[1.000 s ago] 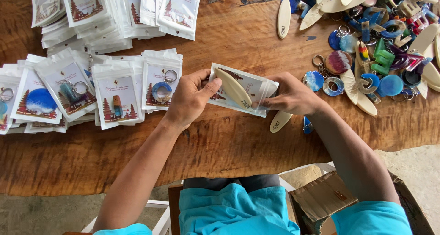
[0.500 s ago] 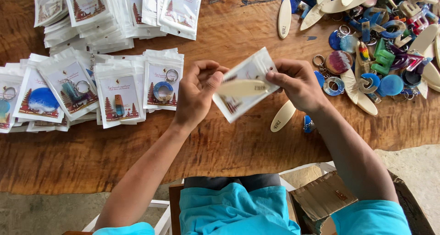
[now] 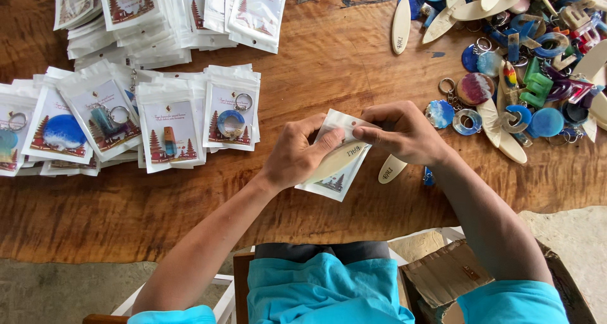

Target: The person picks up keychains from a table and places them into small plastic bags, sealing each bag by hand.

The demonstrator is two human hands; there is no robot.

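My left hand (image 3: 298, 154) and my right hand (image 3: 399, 132) both grip one small white plastic pouch (image 3: 335, 182) above the wooden table (image 3: 329, 58). A cream surfboard-shaped keychain (image 3: 339, 158) lies slanted inside or against the pouch, under my left fingers. My right thumb and fingers pinch the pouch's top edge. Another cream surfboard piece (image 3: 392, 168) lies on the table just below my right hand.
Stacks of filled white pouches (image 3: 169, 127) with keychains cover the left side, with more stacks (image 3: 190, 14) at the top. A heap of loose coloured keychains (image 3: 531, 77) and surfboard shapes (image 3: 401, 15) lies at the right. A cardboard box (image 3: 449, 273) sits near my lap.
The pouch has tilted from nearly flat to steeply slanted. Both hands have closed in toward each other at its top edge, and the surfboard piece sits deeper along the pouch.
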